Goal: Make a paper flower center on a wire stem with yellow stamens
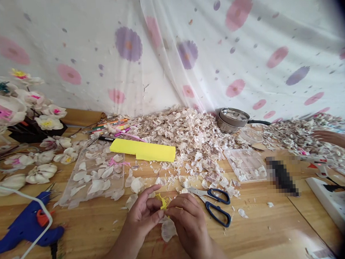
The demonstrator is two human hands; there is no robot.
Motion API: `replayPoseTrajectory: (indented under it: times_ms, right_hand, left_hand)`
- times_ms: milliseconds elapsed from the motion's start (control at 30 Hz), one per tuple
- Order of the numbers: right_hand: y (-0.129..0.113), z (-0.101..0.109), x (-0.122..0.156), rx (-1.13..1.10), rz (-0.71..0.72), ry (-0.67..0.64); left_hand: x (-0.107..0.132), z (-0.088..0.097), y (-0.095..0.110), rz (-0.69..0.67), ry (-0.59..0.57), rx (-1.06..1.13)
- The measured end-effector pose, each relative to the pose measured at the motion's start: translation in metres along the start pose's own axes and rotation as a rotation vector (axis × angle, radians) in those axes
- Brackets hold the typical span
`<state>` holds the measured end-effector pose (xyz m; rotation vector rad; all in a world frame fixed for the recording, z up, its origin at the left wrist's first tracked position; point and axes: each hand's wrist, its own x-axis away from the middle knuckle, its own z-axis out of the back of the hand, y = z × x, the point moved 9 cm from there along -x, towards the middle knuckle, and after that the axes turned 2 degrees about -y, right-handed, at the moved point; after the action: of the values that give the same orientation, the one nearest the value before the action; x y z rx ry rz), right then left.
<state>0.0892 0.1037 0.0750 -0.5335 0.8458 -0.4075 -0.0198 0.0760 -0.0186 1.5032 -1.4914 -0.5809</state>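
Note:
Near the front of the table, my left hand (144, 211) and my right hand (188, 216) meet over a small fringed piece of yellow paper (163, 201). My right fingers pinch its lower end. The left thumb and fingers close on its other side, with the index finger raised. A pale, thin petal (168, 229) lies on the wood below. Just right of my right hand are scissors (204, 198) with dark blue handles, blades partly spread. Beyond my hands lies a folded strip of yellow crepe paper (143, 148).
A heap of dry papery peels (181, 133) fills the back, beside steel bowls (233, 118). At left are a blue glue gun (28, 221), a plastic tray (117, 180) of petals and handmade flowers (32, 98). At right, another person's hand (331, 139) is above more peels, near a power strip (333, 203).

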Motion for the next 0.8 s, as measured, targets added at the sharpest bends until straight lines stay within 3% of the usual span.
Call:
replayPoseTrajectory:
  times_ms: [133, 233, 500, 800]
  right_hand:
    - [-0.001, -0.005, 0.000, -0.100, 0.009, -0.076]
    - [-0.001, -0.008, 0.000, -0.085, 0.017, -0.115]
    - [0.010, -0.003, 0.005, -0.041, -0.054, 0.010]
    - [0.015, -0.004, 0.005, -0.073, -0.117, 0.028]
  left_hand:
    - [-0.002, -0.007, -0.001, 0.010, -0.065, 0.110]
    - [-0.002, -0.006, -0.002, 0.029, -0.047, 0.092]
    - [-0.002, 0.001, -0.002, 0.003, 0.000, 0.010]
    - [-0.003, 0.002, 0.003, -0.013, 0.024, -0.022]
